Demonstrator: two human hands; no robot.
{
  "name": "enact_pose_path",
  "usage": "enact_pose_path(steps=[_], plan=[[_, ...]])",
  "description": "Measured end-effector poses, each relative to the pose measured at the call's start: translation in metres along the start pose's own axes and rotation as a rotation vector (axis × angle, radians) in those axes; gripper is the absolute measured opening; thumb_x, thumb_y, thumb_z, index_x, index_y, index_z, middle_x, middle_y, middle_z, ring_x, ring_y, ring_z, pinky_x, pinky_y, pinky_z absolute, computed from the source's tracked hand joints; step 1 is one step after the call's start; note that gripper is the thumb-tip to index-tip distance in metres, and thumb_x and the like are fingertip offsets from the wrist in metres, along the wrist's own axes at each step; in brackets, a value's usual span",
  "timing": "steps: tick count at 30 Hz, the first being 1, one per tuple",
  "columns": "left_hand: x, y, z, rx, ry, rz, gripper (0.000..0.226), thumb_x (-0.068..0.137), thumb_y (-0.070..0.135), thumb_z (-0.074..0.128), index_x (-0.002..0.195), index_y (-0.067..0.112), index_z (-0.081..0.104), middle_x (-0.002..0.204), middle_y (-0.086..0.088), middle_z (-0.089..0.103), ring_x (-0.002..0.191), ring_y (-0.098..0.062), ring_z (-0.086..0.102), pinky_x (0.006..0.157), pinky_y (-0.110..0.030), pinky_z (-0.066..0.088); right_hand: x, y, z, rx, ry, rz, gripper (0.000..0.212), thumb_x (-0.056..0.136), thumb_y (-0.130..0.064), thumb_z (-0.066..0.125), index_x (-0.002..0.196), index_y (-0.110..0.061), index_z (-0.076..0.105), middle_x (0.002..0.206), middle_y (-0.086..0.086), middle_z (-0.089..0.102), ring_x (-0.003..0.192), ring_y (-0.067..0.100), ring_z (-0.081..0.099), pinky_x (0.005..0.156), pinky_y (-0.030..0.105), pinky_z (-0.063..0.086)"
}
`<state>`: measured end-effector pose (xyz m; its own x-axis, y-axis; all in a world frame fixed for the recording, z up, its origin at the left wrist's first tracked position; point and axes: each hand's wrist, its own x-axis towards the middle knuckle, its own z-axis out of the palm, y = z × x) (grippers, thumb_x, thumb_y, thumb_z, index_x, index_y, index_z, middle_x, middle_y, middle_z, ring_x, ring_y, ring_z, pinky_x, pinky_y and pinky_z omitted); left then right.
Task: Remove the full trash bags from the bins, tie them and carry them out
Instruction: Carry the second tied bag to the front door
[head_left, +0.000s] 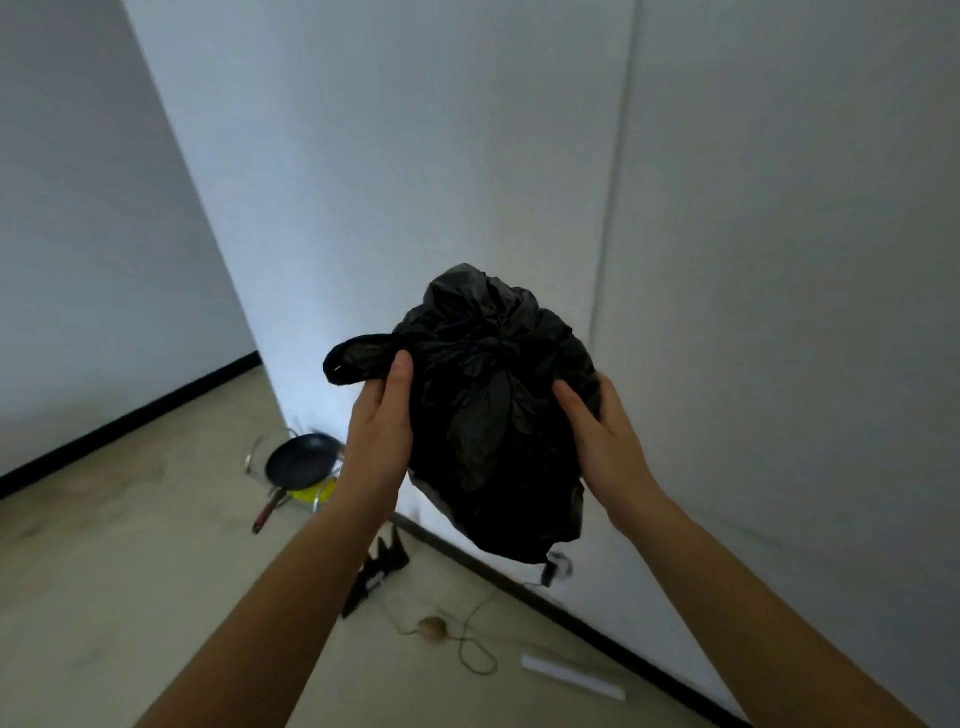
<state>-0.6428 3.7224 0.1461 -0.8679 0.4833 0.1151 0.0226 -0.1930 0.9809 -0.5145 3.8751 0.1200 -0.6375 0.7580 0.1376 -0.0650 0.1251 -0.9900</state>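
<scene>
Held aloft, above and right of the frying pan (301, 457), the black trash bag (493, 415) is clasped between left hand (382, 415) and right hand (602, 421), fingers curled round its sides, likely steadying it for carrying.

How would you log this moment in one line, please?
black trash bag: held aloft | left hand: grips bag | right hand: grips bag

left grip (382, 431): bare | right grip (605, 441): bare | forearms (291, 597): bare, unsleeved to frame edge
</scene>
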Motion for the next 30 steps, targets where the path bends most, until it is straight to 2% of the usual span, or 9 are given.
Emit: enact_pose_path(steps=[2, 4, 10, 13, 16, 21, 24, 27, 30], plan=[[0.028, 0.004, -0.090, 0.013, 0.132, 0.013, 0.030, 0.099, 0.050, 0.052, 0.122, 0.035, 0.062, 0.119, 0.015, 0.069, 0.113, -0.005, 0.064, 0.102, -0.031, 0.047, 0.017, 0.006, 0.098, 0.010, -0.117, 0.001, 0.044, 0.098, -0.045, 0.057, 0.138, -0.029, 0.050, 0.125, -0.013, 0.063, 0.113, 0.002, 0.060, 0.089, 0.019, 0.049], [0.048, 0.010, -0.172, 0.023, 0.236, 0.040, 0.025, 0.100, 0.044, 0.051, 0.119, 0.034, 0.064, 0.115, 0.017, 0.069, 0.108, 0.000, 0.065, 0.097, -0.026, 0.048, 0.030, 0.013, 0.191, 0.029, -0.263, 0.014, 0.041, 0.098, -0.045, 0.057, 0.135, -0.030, 0.051, 0.123, -0.013, 0.064, 0.113, 0.002, 0.061, 0.091, 0.021, 0.051], [0.103, 0.029, -0.344, 0.077, 0.501, 0.064, 0.016, 0.102, 0.038, 0.052, 0.103, 0.033, 0.067, 0.100, 0.020, 0.074, 0.095, 0.005, 0.069, 0.085, -0.022, 0.049, 0.049, 0.023, 0.397, 0.073, -0.529, 0.039, 0.038, 0.098, -0.043, 0.057, 0.134, -0.030, 0.052, 0.121, -0.015, 0.064, 0.113, 0.002, 0.060, 0.091, 0.018, 0.049], [0.145, 0.015, -0.404, 0.104, 0.566, 0.065, 0.022, 0.101, 0.041, 0.052, 0.113, 0.031, 0.067, 0.111, 0.014, 0.073, 0.107, -0.006, 0.068, 0.095, -0.030, 0.051, 0.072, 0.038, 0.470, 0.093, -0.578, 0.041, 0.039, 0.099, -0.044, 0.055, 0.135, -0.030, 0.050, 0.122, -0.015, 0.063, 0.113, 0.000, 0.059, 0.086, 0.013, 0.047], [0.197, -0.009, -0.448, 0.107, 0.627, 0.035, 0.036, 0.100, 0.046, 0.051, 0.126, 0.025, 0.063, 0.121, 0.008, 0.070, 0.114, -0.011, 0.065, 0.102, -0.037, 0.050, 0.111, 0.058, 0.532, 0.074, -0.614, 0.033, 0.036, 0.100, -0.043, 0.054, 0.133, -0.030, 0.051, 0.120, -0.016, 0.063, 0.111, -0.004, 0.058, 0.092, 0.017, 0.047], [0.309, -0.025, -0.508, 0.147, 0.718, 0.020, 0.029, 0.100, 0.043, 0.052, 0.106, 0.019, 0.066, 0.108, 0.003, 0.072, 0.105, -0.012, 0.067, 0.089, -0.030, 0.053, 0.209, 0.087, 0.643, 0.101, -0.668, -0.010, 0.039, 0.098, -0.045, 0.057, 0.133, -0.029, 0.051, 0.121, -0.012, 0.066, 0.115, 0.005, 0.061, 0.101, 0.029, 0.047], [0.377, -0.019, -0.549, 0.140, 0.786, 0.010, 0.034, 0.099, 0.045, 0.054, 0.115, 0.017, 0.065, 0.112, 0.003, 0.072, 0.108, -0.012, 0.067, 0.087, -0.028, 0.052, 0.268, 0.083, 0.713, 0.111, -0.718, -0.022, 0.038, 0.099, -0.043, 0.057, 0.133, -0.027, 0.052, 0.119, -0.012, 0.065, 0.113, 0.006, 0.061, 0.098, 0.026, 0.048], [0.433, -0.007, -0.598, 0.164, 0.830, 0.006, 0.032, 0.099, 0.046, 0.053, 0.113, 0.020, 0.066, 0.113, 0.003, 0.073, 0.108, -0.013, 0.068, 0.093, -0.031, 0.052, 0.316, 0.073, 0.785, 0.121, -0.794, -0.019, 0.040, 0.097, -0.045, 0.059, 0.133, -0.028, 0.052, 0.118, -0.014, 0.066, 0.113, 0.004, 0.062, 0.103, 0.031, 0.048], [0.476, 0.002, -0.650, 0.184, 0.870, 0.015, 0.038, 0.100, 0.046, 0.051, 0.113, 0.014, 0.068, 0.112, -0.002, 0.074, 0.106, -0.015, 0.070, 0.093, -0.034, 0.054, 0.352, 0.071, 0.859, 0.126, -0.864, -0.005, 0.043, 0.094, -0.049, 0.061, 0.133, -0.031, 0.053, 0.121, -0.015, 0.067, 0.114, 0.005, 0.062, 0.104, 0.035, 0.048]])
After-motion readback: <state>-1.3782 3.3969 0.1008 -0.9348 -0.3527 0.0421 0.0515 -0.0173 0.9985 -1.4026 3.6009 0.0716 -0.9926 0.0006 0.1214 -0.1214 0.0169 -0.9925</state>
